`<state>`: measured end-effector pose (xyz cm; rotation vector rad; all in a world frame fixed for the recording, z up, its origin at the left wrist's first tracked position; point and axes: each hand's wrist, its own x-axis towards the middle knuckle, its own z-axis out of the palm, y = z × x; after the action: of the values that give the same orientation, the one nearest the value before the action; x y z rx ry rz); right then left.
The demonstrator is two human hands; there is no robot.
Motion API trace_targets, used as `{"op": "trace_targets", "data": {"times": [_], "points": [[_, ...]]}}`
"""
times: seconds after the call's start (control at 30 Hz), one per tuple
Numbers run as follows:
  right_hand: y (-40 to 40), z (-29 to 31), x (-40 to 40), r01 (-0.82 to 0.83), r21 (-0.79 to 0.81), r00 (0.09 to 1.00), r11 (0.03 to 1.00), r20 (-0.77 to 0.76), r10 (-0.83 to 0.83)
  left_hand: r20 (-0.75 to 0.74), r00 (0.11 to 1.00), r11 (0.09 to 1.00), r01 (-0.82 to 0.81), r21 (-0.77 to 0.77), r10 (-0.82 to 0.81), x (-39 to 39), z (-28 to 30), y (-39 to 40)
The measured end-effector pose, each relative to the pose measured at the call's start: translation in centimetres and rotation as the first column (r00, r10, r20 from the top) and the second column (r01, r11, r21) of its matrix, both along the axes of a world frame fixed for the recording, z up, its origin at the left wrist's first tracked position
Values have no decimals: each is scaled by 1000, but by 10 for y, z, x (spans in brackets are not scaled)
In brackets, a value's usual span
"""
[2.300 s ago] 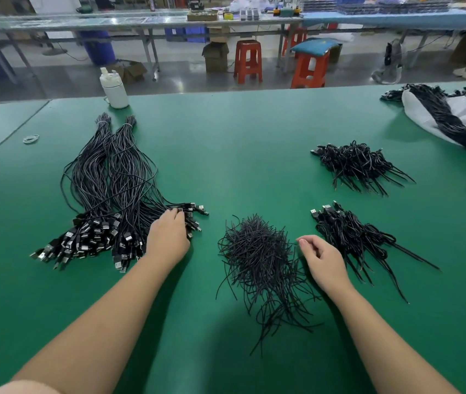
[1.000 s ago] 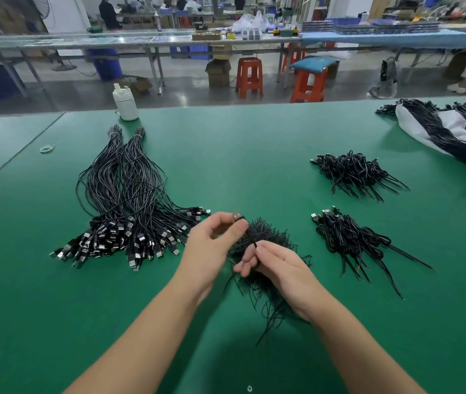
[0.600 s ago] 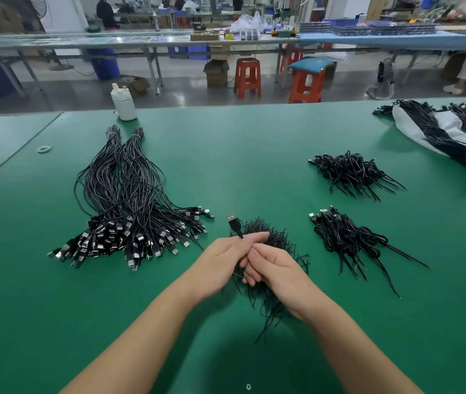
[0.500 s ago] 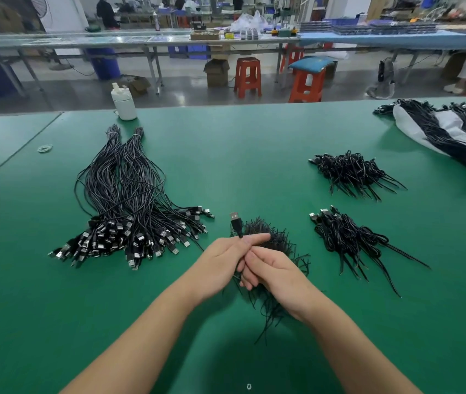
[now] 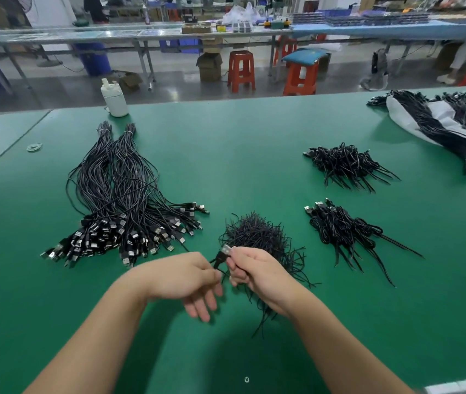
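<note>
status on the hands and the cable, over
Left hand pinches the usb cable below its plug. Right hand grips the same cable, plug pointing up. Pile of short black ties just behind the hands, nothing in the way.

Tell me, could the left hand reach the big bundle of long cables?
Probably yes: the cable bundle lies just beyond the left hand, nothing between them but bare table. Its fingers pinch a USB cable, though, so it should let go first.
</note>
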<state>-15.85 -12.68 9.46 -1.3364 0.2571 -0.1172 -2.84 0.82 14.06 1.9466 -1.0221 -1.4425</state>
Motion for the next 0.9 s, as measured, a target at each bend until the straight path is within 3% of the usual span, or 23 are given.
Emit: {"op": "trace_targets", "data": {"times": [0.07, 0.1, 0.13, 0.2, 0.3, 0.47, 0.53, 0.6, 0.67, 0.7, 0.73, 0.77, 0.83, 0.9], "points": [[1, 0, 1, 0, -33, 1000, 999, -9, 0, 125, 965, 971, -223, -84, 233, -1, -15, -4], [2, 0, 2, 5, -37, 1000, 999, -3, -5, 69, 929, 920, -347, -182, 364, 0, -21, -6], [4, -1, 2, 11, -29, 1000, 1000, 11, -11, -63, 880, 839, -468, -277, 470, 0, -24, -8], [9, -2, 3, 17, 9, 999, 1000, 43, -17, -341, 791, 681, -611, -405, 507, 1, -25, -10], [15, -4, 6, 19, 81, 996, 997, 83, -26, -449, 798, 635, -597, -491, 403, -2, -26, -12], [7, -6, 2, 10, 185, 992, 983, 118, -32, -228, 928, 747, -371, -551, 293, 16, -20, -2], [9, -7, 1, -6, 147, 994, 989, 110, -10, -266, 917, 720, -399, -568, 299, 15, -20, -3], [15, -9, 5, -31, 127, 994, 991, 111, 17, -469, 813, 566, -579, -587, 345, 6, -18, -14], [22, -10, 10, -35, 174, 993, 984, 115, 15, -736, 611, 378, -781, -497, 292, 2, -11, -23], [24, -11, 12, -23, 229, 994, 973, 107, -1, -843, 497, 352, -841, -410, 206, 3, -3, -23], [25, -11, 14, -4, 296, 995, 955, 93, -24, -892, 438, 399, -842, -363, 114, 7, 6, -18], [25, -12, 15, 16, 363, 995, 932, 83, -49, -897, 441, 482, -791, -377, 24, 11, 13, -10], [19, -12, 18, 44, 476, 993, 878, 77, -92, -774, 627, 670, -538, -512, -88, 19, 21, 6], [13, -10, 20, 39, 523, 992, 852, 85, -97, -425, 897, 833, -141, -536, -121, 26, 21, 19]]}}
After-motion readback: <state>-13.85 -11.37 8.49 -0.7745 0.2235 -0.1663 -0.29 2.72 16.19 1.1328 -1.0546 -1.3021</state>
